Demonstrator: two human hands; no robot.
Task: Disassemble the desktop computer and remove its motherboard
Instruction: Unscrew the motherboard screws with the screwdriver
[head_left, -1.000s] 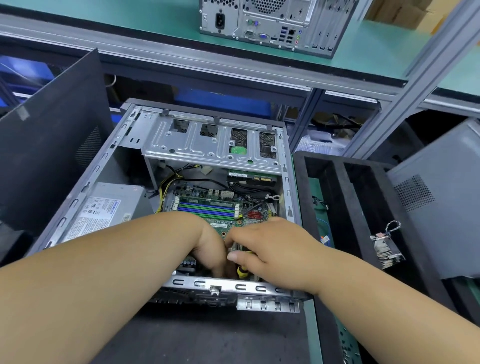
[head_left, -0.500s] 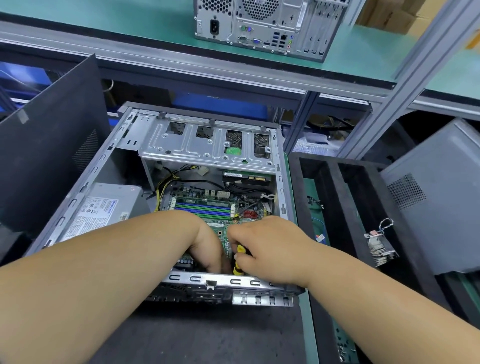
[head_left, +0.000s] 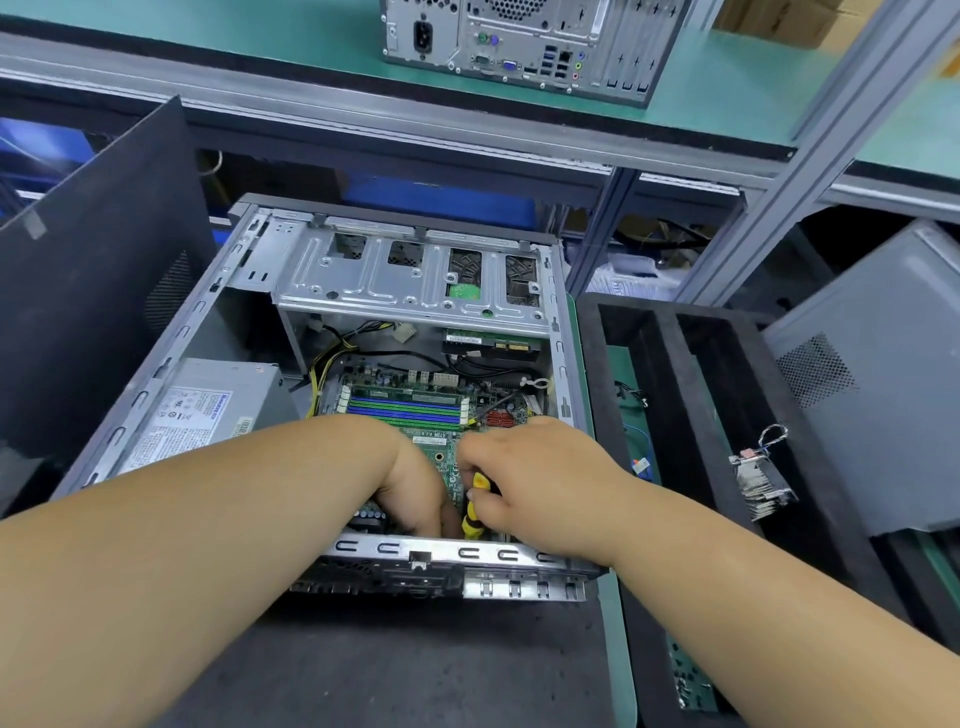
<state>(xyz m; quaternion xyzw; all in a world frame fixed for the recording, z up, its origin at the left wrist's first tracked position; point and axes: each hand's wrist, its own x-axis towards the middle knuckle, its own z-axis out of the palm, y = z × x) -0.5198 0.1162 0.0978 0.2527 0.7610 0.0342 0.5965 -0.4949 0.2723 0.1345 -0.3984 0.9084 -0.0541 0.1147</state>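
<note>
An open desktop case (head_left: 156, 374) lies on its side on a dark mat. Inside it the green motherboard (head_left: 441, 457) shows blue and green memory slots. Both my hands reach into the case near its front rim. My right hand (head_left: 524, 483) grips a screwdriver with a yellow and black handle (head_left: 474, 512), which points down at the board. My left hand (head_left: 415, 493) is beside it, its fingers curled down by the screwdriver shaft; what they touch is hidden.
A power supply (head_left: 208, 410) sits at the case's left, a metal drive cage (head_left: 405, 286) at its far end. A black side panel (head_left: 93, 270) leans at left. A black foam tray (head_left: 717, 415) stands at right, another computer (head_left: 524, 47) on the green shelf.
Both hands stay at the same spot over the board. More of the yellow handle shows under my right hand. The view has shifted slightly.
</note>
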